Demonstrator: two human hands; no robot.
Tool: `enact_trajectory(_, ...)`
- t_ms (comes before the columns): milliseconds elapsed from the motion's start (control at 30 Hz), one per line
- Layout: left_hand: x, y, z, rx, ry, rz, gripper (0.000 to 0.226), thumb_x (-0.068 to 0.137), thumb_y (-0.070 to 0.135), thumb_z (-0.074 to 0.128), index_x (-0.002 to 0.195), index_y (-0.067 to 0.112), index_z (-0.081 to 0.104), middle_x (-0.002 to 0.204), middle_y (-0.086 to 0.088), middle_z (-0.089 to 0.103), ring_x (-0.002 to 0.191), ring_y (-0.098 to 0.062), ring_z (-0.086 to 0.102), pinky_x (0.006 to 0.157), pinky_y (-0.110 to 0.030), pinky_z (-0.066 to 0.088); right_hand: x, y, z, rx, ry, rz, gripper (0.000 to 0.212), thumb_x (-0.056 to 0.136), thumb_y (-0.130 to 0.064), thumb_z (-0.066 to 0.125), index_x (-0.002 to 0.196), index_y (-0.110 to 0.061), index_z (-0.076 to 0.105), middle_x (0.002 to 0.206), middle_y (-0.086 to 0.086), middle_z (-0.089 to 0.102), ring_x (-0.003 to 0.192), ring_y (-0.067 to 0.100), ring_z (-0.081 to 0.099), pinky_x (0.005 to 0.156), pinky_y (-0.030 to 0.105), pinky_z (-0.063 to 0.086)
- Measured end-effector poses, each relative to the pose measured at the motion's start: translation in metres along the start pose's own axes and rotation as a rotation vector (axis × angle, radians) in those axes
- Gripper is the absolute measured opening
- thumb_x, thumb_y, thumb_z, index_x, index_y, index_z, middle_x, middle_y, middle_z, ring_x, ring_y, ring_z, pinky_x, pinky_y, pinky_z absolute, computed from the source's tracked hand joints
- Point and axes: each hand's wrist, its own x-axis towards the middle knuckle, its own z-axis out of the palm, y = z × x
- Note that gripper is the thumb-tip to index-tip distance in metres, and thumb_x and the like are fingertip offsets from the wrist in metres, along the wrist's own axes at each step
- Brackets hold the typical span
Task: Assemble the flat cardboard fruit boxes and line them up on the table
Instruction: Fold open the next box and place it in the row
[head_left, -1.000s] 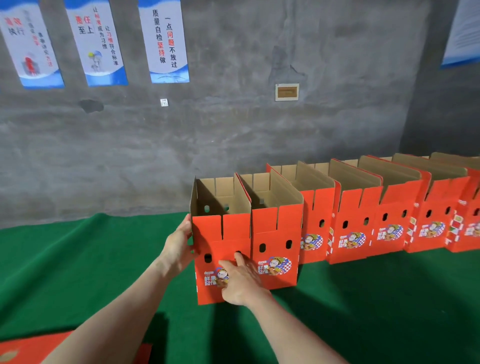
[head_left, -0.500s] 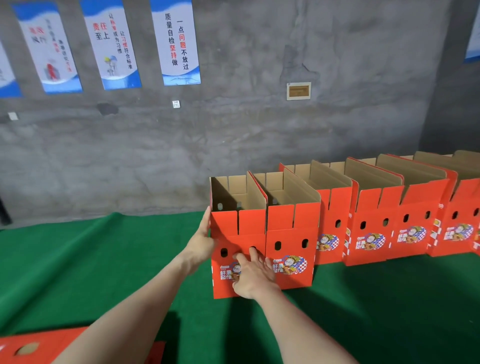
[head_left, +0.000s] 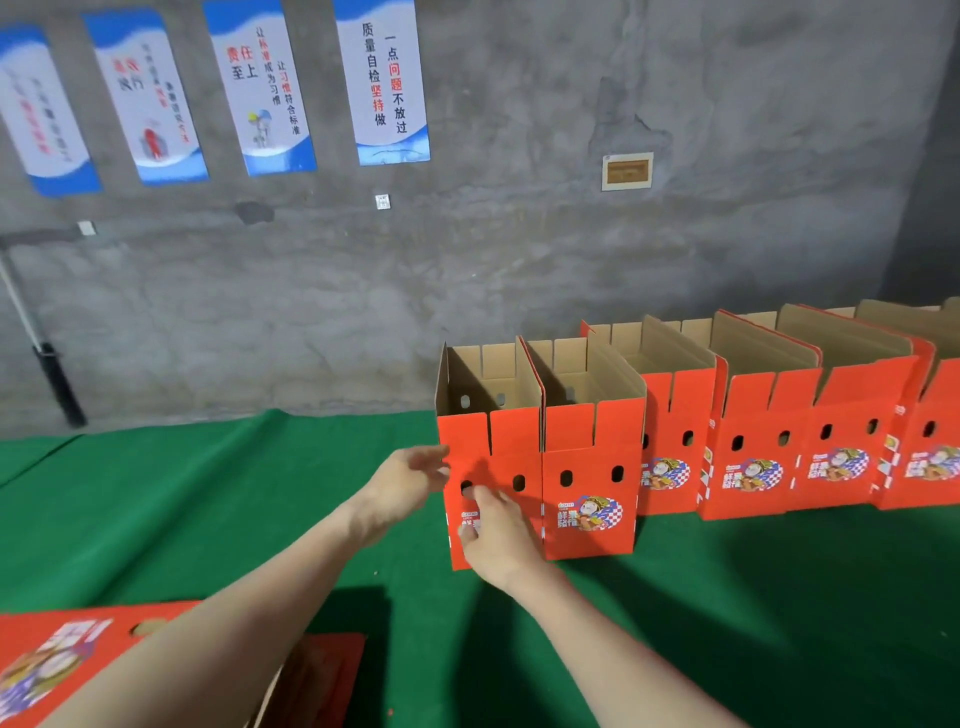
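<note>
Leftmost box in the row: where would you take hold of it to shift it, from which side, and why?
Probably take the leftmost box by its free left wall and red front, coming from the left and front. Its right wall sits against the next box, leaving no room there. The top flaps stand open and would likely bend.

Rightmost wall poster (head_left: 383, 83): "质量自检坚持做 一点问题不放过"; next poster (head_left: 260, 88): "责任至上"

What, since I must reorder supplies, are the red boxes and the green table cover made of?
Red boxes: likely corrugated cardboard, printed red outside, plain brown inside, with die-cut holes. Green table cover: looks like felt or similar matte cloth; it ripples at the left.
</note>
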Motion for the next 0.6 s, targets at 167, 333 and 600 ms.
enact_trajectory(167, -0.086, -0.025, -0.043, 0.074, 0.098, -0.098, 0.026, 0.094, 0.000, 0.050, 0.115, 0.011, 0.061, 0.094, -0.001, 0.069, 0.079, -0.013, 0.065, 0.070, -0.023, 0.046, -0.080, -0.070, 0.014, 0.009, -0.191, -0.294, 0.034, 0.093, -0.025, 0.050, 0.125, -0.016, 0.056, 0.129, 0.007, 0.057, 0.119, 0.028, 0.053, 0.102, 0.032, 0.041)
enact_trajectory(333, -0.177, -0.068, -0.103, 0.386, 0.246, -0.205, 0.027, 0.087, -0.006, 0.054, 0.108, 0.001, 0.068, 0.090, -0.016, 0.071, 0.077, -0.022, 0.064, 0.079, -0.033, 0.053, -0.160, -0.135, 0.048, -0.021, -0.432, -0.601, 0.041, 0.092, -0.028, 0.055, 0.129, -0.011, 0.054, 0.137, 0.007, 0.049, 0.126, 0.029, 0.046, 0.107, 0.036, 0.037)
enact_trajectory(600, -0.297, -0.091, -0.119, 0.590, 0.237, -0.338, 0.030, 0.092, 0.009, 0.053, 0.120, 0.011, 0.064, 0.121, -0.005, 0.065, 0.111, -0.017, 0.062, 0.090, -0.021, 0.045, -0.242, -0.164, 0.077, -0.177, -0.668, -0.636, 0.077, 0.089, -0.049, 0.060, 0.152, -0.026, 0.022, 0.161, -0.007, 0.004, 0.148, 0.013, 0.001, 0.119, 0.031, -0.006)
